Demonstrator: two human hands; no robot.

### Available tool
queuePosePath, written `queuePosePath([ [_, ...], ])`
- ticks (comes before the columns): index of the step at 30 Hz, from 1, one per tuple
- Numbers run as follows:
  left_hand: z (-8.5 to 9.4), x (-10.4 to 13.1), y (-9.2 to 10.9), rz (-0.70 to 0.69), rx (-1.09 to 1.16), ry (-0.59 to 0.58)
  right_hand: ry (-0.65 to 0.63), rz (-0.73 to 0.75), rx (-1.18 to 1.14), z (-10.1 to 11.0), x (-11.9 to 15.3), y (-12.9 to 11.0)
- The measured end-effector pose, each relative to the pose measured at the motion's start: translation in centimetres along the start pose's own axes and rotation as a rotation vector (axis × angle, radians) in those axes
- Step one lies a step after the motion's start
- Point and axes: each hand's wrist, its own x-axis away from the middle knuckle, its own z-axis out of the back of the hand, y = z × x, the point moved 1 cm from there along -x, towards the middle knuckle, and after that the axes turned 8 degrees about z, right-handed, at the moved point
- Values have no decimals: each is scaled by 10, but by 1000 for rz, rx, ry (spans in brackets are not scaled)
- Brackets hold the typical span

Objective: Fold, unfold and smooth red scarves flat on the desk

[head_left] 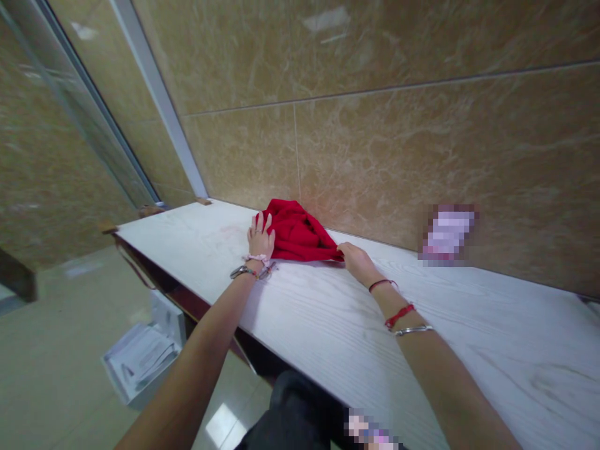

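A crumpled red cloth (300, 232) lies bunched on the white tabletop (300, 306), close to the wall. My left hand (261, 237) rests on its left edge, fingers spread and stretched out. At the cloth's right end, my right hand (357, 259) pinches a corner between thumb and fingers, drawing it out to a point. Whether the cloth is a garment or a plain piece of fabric, I cannot tell from its folds.
A tan tiled wall (375, 144) runs along the table's far side, with a blurred-out pinkish patch (447, 234) on it. Below the table's left edge, an open white box (140, 359) with papers stands on the floor. A small brown block (203, 201) sits at the far left corner.
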Motion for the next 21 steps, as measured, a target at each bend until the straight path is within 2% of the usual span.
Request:
queuePosePath([
  [8,11,2,-2,214,-97,80,80,131,104,36,62,33],
  [13,11,0,-11,321,-132,113,57,230,172,64,111,51],
  [16,12,-1,-23,417,-117,128,50,206,248,83,148,69],
  [21,15,0,-43,576,-33,120,67,119,365,117,217,119],
])
